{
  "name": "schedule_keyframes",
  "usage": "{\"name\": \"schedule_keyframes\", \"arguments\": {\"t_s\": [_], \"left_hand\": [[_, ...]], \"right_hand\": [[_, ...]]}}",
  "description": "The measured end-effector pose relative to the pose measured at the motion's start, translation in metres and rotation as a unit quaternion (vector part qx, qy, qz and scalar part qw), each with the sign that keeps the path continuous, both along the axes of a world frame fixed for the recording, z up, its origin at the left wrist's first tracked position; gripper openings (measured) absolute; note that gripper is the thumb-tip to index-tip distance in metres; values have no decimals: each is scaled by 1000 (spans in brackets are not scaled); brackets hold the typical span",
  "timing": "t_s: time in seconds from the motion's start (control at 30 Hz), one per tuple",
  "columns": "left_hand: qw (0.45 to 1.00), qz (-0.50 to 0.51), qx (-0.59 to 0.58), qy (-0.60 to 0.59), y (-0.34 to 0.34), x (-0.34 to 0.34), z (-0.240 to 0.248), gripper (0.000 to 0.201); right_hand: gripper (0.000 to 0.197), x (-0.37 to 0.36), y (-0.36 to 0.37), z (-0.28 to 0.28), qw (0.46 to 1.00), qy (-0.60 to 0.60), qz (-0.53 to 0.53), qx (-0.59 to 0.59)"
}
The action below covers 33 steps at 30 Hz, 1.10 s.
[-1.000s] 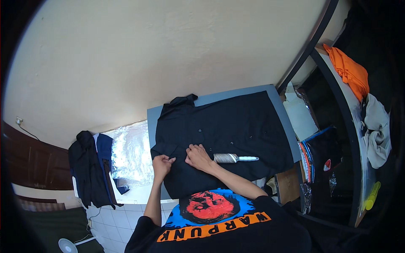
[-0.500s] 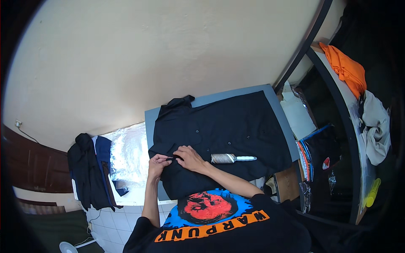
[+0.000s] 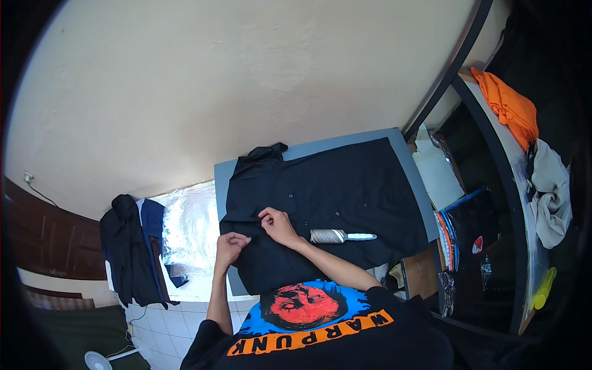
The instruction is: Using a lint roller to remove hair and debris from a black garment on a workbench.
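Observation:
A black button-up shirt (image 3: 333, 197) lies spread flat on a grey table (image 3: 410, 163). My left hand (image 3: 230, 245) pinches the shirt's fabric at its left edge. My right hand (image 3: 277, 225) grips the cloth just beside it, fingers curled into the same fold. A lint roller (image 3: 336, 236) with a white handle rests on the shirt, just right of my right wrist. My forearms come in from the bottom of the view.
Dark clothes (image 3: 129, 246) hang at the left beside a shiny silver sheet (image 3: 188, 231). A stack of folded garments (image 3: 462, 225) sits right of the table. An orange cloth (image 3: 509, 108) and a grey cloth (image 3: 552, 185) lie on a shelf at the far right.
My two hands have drawn closer together at the shirt's left edge, the right one moving left and up along the fabric. The lint roller has stayed put.

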<state>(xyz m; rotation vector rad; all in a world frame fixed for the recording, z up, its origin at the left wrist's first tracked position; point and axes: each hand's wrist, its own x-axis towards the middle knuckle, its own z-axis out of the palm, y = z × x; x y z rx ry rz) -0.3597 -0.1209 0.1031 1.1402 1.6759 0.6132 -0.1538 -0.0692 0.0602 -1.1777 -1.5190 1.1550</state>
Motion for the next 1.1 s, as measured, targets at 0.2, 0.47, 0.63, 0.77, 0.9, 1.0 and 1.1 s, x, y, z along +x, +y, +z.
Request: {"name": "schedule_keyframes", "arguments": {"t_s": [0.2,0.47,0.63,0.77,0.9,1.0,1.1], "left_hand": [[997,-47,57,-3,-6,-7,-23,12],[995,-12,97,-33,-3,-7,-40,12],[990,-102,83,58,-14,10,-15,23],[993,-50,92,55,-17,2,-42,18],[992,33,122,32,-16,1,-52,17],[991,84,106,-1,-16,-1,-53,16],[990,74,100,-73,-16,-8,-53,15]], "right_hand": [[21,-5,5,-2,998,-53,18,13],[23,-2,1,16,986,-91,117,76],[26,-12,-3,7,979,-145,54,133],[18,-17,1,2,997,-19,39,-59],[11,-9,15,1,976,74,39,-202],[12,-7,17,1,968,109,53,-220],[15,-11,16,5,973,78,65,-208]]}}
